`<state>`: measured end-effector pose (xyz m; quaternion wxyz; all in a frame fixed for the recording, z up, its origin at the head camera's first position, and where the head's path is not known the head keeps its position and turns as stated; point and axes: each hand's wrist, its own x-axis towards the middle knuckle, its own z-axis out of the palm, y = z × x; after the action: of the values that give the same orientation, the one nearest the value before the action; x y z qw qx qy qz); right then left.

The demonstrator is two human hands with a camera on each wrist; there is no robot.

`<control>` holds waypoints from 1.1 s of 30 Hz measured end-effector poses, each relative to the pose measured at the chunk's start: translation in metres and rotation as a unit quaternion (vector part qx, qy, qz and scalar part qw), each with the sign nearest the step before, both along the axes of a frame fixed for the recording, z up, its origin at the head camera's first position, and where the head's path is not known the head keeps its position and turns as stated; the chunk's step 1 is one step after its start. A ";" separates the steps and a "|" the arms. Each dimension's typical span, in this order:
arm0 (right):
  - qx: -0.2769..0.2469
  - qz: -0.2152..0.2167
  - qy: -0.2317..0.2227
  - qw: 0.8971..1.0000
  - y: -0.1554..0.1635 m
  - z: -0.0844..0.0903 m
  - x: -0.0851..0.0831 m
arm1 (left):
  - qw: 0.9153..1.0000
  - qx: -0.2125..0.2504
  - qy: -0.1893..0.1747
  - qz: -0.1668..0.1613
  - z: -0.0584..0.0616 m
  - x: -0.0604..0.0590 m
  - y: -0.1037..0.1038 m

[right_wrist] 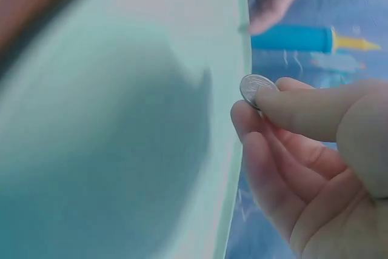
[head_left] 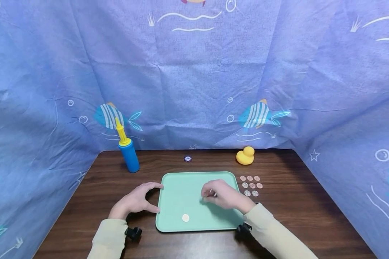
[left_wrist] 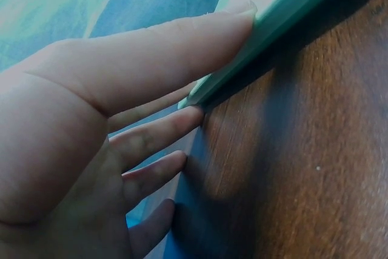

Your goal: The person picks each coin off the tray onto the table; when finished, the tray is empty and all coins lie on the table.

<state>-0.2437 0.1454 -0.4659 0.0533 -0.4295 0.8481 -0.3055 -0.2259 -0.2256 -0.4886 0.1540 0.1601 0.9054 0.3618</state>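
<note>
Blue hand pump with yellow handle stands upright at table's back left. Yellow rubber duck sits back right. Small dark round token lies between them. Blue fish-print cloth surrounds the table

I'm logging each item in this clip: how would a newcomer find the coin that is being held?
Start at the green tray in the middle of the wooden table. Above its right half, the right hand pinches a silver coin between thumb and finger. It alone is off the surface: another coin lies flat on the tray, and the rest lie in rows beside it.
</note>
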 end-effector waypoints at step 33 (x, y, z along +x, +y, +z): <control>-0.019 -0.202 0.001 0.979 0.162 -0.007 0.003 | 1.000 0.008 -0.003 0.001 0.000 0.001 0.000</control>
<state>-0.2409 0.3072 -0.4731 -0.0185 -0.2508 0.9116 -0.3252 -0.2252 -0.2257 -0.4883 0.1549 0.1598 0.9020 0.3698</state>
